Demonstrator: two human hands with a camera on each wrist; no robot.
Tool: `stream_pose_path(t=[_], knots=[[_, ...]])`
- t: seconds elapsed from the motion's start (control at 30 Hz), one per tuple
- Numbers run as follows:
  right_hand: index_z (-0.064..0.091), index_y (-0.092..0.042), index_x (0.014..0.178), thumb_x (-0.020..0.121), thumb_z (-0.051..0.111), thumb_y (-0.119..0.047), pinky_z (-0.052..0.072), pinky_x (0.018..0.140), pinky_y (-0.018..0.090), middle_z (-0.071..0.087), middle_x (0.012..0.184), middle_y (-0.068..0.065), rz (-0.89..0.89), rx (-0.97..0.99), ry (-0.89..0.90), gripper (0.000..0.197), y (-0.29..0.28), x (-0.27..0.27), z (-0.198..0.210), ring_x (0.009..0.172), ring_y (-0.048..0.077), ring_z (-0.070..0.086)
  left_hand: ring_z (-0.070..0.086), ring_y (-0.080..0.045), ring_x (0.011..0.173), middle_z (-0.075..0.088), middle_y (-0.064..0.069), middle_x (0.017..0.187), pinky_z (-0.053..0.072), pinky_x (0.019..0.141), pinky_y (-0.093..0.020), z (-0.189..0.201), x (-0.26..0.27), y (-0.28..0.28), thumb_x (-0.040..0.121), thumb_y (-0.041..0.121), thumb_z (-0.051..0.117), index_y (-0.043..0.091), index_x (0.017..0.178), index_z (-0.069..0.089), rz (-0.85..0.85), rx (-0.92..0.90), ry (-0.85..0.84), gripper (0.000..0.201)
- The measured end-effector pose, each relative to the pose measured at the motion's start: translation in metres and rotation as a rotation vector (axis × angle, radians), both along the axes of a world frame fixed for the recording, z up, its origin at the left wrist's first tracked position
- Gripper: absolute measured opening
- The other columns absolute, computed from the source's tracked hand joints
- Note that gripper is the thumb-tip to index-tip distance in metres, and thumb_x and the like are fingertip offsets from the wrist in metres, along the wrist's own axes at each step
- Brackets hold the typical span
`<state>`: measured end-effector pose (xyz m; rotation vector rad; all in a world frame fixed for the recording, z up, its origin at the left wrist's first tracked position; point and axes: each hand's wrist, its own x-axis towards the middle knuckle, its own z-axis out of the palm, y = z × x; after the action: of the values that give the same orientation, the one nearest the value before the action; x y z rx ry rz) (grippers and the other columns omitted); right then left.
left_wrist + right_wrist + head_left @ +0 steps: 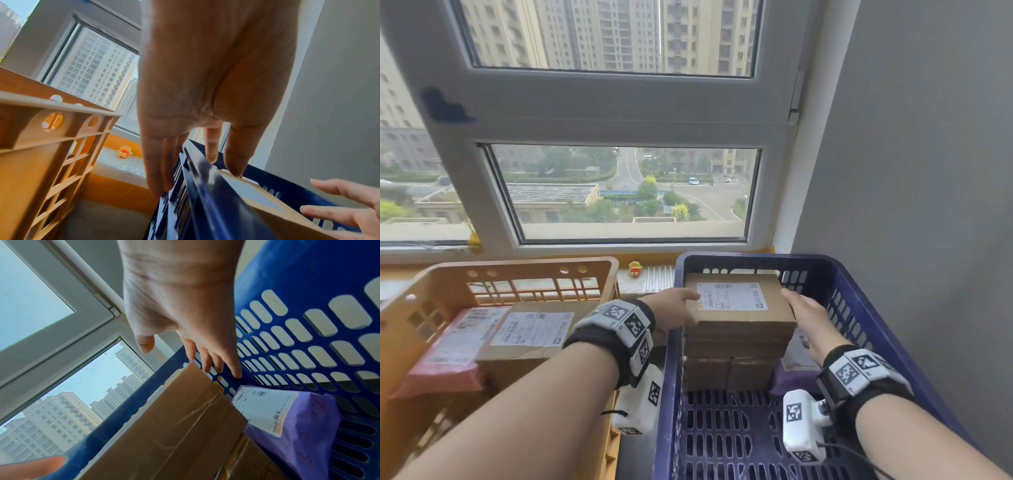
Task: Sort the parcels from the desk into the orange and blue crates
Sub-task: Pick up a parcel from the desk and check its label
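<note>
While both hands are flanking it, the top cardboard parcel (736,305) is sitting on a stack of cardboard boxes (732,363) inside the blue crate (859,308), toward its 12 o'clock wall. The left hand (674,308) is lying at the parcel's 9 o'clock side, fingers straight; the right hand (808,318) is at its 3 o'clock side, fingers spread apart and relaxed. A purple mailer bag (292,423) is lying at 3 o'clock of the stack. At 9 o'clock, the orange crate (493,270) is holding a labelled box (524,342) and a pink mailer (455,346).
</note>
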<state>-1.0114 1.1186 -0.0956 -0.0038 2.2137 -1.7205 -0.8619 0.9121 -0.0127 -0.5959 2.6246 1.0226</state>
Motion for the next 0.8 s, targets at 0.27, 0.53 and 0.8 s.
stream_pose_path(t=[0.27,0.53,0.8], knots=[[0.062,-0.021,0.128,0.062,0.066,-0.067,0.043,0.108,0.049,0.064,0.127,0.0,-0.011,-0.07,0.006,0.081,-0.005,0.01,0.023,0.119,0.025,0.058,0.052,-0.022,0.12,0.044,-0.005,0.144,0.048,0.082,-0.024,0.01,0.024,0.0,0.095,0.014,0.056,0.02,0.143,0.044,0.011,0.011,0.045,0.05],[0.064,-0.01,0.113,0.097,0.058,-0.035,0.045,0.105,0.049,0.064,0.119,0.016,-0.06,-0.092,0.111,0.03,-0.03,0.072,0.086,0.105,0.031,0.06,0.052,-0.018,0.106,0.051,-0.004,0.135,0.052,0.084,-0.029,0.035,0.067,-0.017,0.096,0.028,0.056,0.018,0.134,0.055,0.067,-0.043,0.2,0.039],[0.066,-0.005,0.098,0.098,0.055,-0.022,0.05,0.063,0.025,0.066,0.081,0.007,0.052,-0.167,0.054,0.021,-0.099,0.148,0.12,0.07,0.017,0.062,0.063,-0.015,0.088,0.067,-0.003,0.101,0.056,0.075,-0.027,0.044,0.159,-0.066,0.096,0.02,0.054,0.012,0.11,0.071,0.23,0.011,0.356,0.024]])
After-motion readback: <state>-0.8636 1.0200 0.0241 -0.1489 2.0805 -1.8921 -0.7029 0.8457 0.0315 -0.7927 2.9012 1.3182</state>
